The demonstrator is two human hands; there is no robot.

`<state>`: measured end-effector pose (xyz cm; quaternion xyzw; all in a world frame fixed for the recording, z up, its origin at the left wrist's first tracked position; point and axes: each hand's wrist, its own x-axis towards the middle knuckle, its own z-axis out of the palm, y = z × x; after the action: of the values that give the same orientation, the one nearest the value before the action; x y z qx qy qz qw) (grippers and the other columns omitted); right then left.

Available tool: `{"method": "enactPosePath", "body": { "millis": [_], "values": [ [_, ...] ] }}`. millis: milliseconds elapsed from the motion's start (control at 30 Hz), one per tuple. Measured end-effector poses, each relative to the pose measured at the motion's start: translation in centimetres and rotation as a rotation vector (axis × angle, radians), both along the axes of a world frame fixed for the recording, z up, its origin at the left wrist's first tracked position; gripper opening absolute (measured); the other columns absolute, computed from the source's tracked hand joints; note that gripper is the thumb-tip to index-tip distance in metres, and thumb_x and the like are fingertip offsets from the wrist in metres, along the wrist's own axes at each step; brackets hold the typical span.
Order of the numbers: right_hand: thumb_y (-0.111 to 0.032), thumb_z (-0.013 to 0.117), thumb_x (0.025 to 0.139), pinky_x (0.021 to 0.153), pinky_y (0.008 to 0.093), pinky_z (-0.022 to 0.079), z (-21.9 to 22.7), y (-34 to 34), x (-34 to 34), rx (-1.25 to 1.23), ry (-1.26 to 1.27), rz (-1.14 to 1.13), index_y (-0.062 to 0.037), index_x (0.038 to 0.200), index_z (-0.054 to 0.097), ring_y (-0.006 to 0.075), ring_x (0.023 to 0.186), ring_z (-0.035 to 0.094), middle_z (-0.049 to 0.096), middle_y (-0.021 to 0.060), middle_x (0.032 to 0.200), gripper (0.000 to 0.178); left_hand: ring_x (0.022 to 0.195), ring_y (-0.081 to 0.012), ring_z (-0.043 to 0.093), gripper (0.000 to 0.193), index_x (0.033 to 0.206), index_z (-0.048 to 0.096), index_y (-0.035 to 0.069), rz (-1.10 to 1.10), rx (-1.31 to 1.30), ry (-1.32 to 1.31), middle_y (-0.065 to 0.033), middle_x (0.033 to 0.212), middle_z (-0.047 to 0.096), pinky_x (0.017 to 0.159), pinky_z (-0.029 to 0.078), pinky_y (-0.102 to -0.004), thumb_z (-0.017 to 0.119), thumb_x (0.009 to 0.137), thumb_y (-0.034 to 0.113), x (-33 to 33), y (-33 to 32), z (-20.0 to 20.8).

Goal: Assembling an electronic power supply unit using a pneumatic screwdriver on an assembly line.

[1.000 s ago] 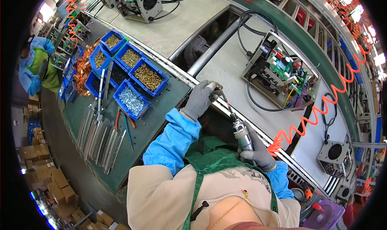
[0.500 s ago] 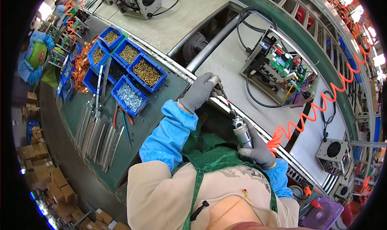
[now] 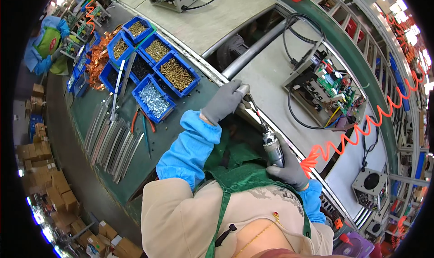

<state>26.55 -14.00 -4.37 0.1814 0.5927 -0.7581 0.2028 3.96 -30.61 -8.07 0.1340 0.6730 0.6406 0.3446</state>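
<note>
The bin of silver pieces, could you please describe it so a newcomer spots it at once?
On the green table at the left, find the cluster of blue bins. The bin of silver pieces sits at its near edge, beside a red-handled tool. Its contents set it apart: neighbours hold brass-coloured pieces or dark ones.

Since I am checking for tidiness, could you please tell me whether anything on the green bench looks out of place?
Two metal strips jut beyond the strip pile, overlapping the blue bins in view, so they look askew.
</note>
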Motion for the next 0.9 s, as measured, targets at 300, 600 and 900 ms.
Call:
{"method": "enactPosePath", "body": {
  "millis": [300, 600, 900],
  "values": [
    [-0.023, 0.074, 0.068, 0.078, 0.0367, 0.047, 0.2, -1.7, -3.4, 0.748, 0.153, 0.295, -0.0148, 0.150, 0.014, 0.0297, 0.083, 0.063, 0.064, 0.0183, 0.100, 0.102, 0.057, -0.0095, 0.057, 0.027, 0.097, 0.055, 0.003, 0.139, -0.075, 0.027, -0.0039, 0.072, 0.061, 0.047, 0.043, -0.0238, 0.046, 0.098, 0.029, -0.9, -2.1, -1.1],
    [-0.019, 0.074, 0.064, 0.072, 0.0319, 0.048, -0.7, -1.4, -5.0, 0.119, 0.027, 0.183, -0.0117, 0.150, 0.018, 0.0209, 0.080, 0.060, 0.058, 0.0118, 0.109, 0.103, 0.067, -0.0100, 0.058, 0.024, 0.097, 0.056, 0.004, -0.060, 0.053, 0.053, -0.0034, 0.083, 0.060, 0.060, 0.046, -0.0231, 0.043, 0.098, 0.024, -3.7, -4.8, -2.5],
    [-0.015, 0.077, 0.059, 0.072, 0.0276, 0.047, -3.0, -1.7, -7.2, 0.198, 0.142, 0.278, -0.0076, 0.150, 0.016, 0.0152, 0.081, 0.055, 0.052, 0.0099, 0.115, 0.110, 0.069, -0.0090, 0.057, 0.023, 0.096, 0.057, 0.004, 0.040, -0.071, 0.129, -0.0024, 0.082, 0.059, 0.061, 0.046, -0.0229, 0.045, 0.098, 0.025, -3.5, -7.5, -1.0]
  ]
}}
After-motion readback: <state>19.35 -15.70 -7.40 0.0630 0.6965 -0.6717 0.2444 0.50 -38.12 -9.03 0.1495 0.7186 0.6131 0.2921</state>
